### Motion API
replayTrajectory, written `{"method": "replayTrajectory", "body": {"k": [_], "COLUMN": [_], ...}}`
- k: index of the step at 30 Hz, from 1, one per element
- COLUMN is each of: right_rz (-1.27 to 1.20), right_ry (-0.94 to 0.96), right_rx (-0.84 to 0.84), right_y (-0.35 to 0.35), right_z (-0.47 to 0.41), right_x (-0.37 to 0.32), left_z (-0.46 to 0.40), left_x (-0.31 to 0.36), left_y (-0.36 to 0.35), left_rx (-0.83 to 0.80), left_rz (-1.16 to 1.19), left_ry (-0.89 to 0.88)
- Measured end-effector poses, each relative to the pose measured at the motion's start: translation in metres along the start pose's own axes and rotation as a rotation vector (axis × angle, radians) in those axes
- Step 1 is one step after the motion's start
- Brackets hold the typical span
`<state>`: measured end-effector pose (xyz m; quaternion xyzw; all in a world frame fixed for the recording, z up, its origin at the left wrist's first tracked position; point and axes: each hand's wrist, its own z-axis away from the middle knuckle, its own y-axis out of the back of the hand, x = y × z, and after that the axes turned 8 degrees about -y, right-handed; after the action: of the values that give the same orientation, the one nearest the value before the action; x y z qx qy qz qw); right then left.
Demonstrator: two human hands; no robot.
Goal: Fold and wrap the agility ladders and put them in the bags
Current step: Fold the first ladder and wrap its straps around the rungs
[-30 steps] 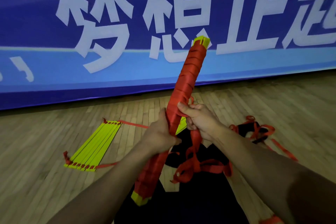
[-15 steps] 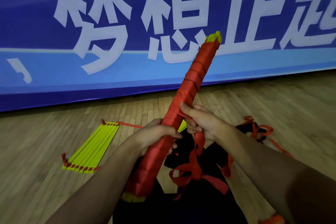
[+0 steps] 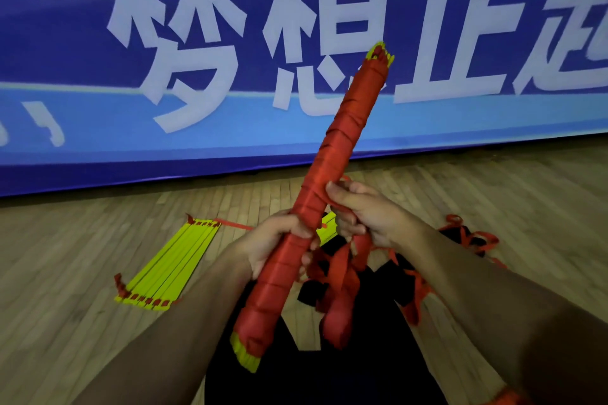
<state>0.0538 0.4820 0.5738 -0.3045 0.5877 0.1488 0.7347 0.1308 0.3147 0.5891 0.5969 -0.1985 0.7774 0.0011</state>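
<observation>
A bundle of yellow ladder rungs wrapped in red strap (image 3: 342,138) slants from lower left to upper right in front of me, with yellow ends showing at both tips. My left hand (image 3: 273,240) grips the bundle around its lower middle. My right hand (image 3: 365,214) pinches the loose red strap (image 3: 342,276) beside the bundle; the strap's slack hangs down in loops below it. A second ladder (image 3: 167,266), folded into a flat yellow stack with red strap ends, lies on the floor to the left. A black bag (image 3: 464,233) with red strap on it lies at the right.
A wooden floor (image 3: 65,322) spreads all around. A large blue banner with white characters (image 3: 230,43) covers the wall ahead. Dark fabric (image 3: 345,371), either my legs or a bag, fills the bottom centre.
The wrapped bundle has tilted further to the right and its lower end has swung left. My right hand has kept hold of the strap beside it. The hanging loops have shifted.
</observation>
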Motion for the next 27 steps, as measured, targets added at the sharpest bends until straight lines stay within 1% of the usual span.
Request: {"method": "replayTrajectory", "body": {"k": [1, 2, 3, 5, 6, 7, 8, 9, 11, 12, 14, 15, 16, 17, 19, 22, 23, 25, 27], "right_rz": [0.008, 0.034, 0.077, 0.173, 0.204, 0.234, 0.269, 0.305, 0.335, 0.315, 0.201, 0.129, 0.073, 0.039, 0.042, 0.189, 0.238, 0.371, 0.583], "right_ry": [0.025, 0.053, 0.081, 0.119, 0.135, 0.150, 0.154, 0.157, 0.122, 0.081, -0.021, -0.045, -0.047, -0.036, 0.008, 0.065, 0.073, 0.051, -0.055], "right_rx": [0.044, 0.094, 0.155, 0.276, 0.318, 0.341, 0.339, 0.300, 0.150, 0.073, -0.032, -0.050, -0.048, -0.029, 0.048, 0.149, 0.146, 0.082, -0.008], "right_y": [-0.001, -0.002, -0.003, -0.006, -0.007, -0.008, -0.009, -0.007, -0.001, 0.002, 0.003, 0.003, 0.001, 0.000, 0.000, 0.004, 0.005, 0.010, 0.023], "right_z": [-0.002, -0.004, -0.008, -0.011, -0.012, -0.013, -0.012, -0.011, -0.007, -0.005, 0.001, 0.001, 0.001, 0.001, -0.003, -0.009, -0.010, -0.011, -0.009], "right_x": [0.004, 0.006, 0.009, 0.010, 0.009, 0.009, 0.009, 0.007, 0.002, -0.002, -0.007, -0.006, -0.004, 0.000, 0.006, 0.009, 0.010, 0.007, -0.005], "left_z": [-0.001, -0.003, -0.005, -0.011, -0.015, -0.018, -0.020, -0.020, -0.017, -0.015, -0.008, -0.007, -0.007, -0.006, -0.007, -0.015, -0.017, -0.018, -0.016], "left_x": [0.000, -0.001, -0.003, -0.012, -0.019, -0.025, -0.030, -0.031, -0.026, -0.023, -0.017, -0.016, -0.013, -0.011, -0.005, -0.010, -0.014, -0.018, -0.015], "left_y": [0.001, 0.000, 0.000, 0.003, 0.002, 0.002, 0.004, 0.006, 0.010, 0.012, 0.013, 0.015, 0.014, 0.011, 0.003, -0.005, -0.006, -0.006, -0.002], "left_rx": [0.019, 0.082, 0.172, 0.357, 0.403, 0.414, 0.407, 0.382, 0.280, 0.197, 0.028, -0.026, -0.047, -0.039, 0.044, 0.279, 0.324, 0.331, 0.347], "left_rz": [-0.062, -0.167, -0.307, -0.721, -0.893, -0.950, -0.907, -0.760, -0.352, -0.200, -0.046, -0.010, 0.001, -0.025, -0.175, -0.578, -0.660, -0.786, -0.958], "left_ry": [0.011, -0.004, -0.042, -0.116, -0.147, -0.180, -0.199, -0.225, -0.239, -0.214, -0.137, -0.110, -0.090, -0.076, -0.093, -0.231, -0.300, -0.414, -0.408]}}
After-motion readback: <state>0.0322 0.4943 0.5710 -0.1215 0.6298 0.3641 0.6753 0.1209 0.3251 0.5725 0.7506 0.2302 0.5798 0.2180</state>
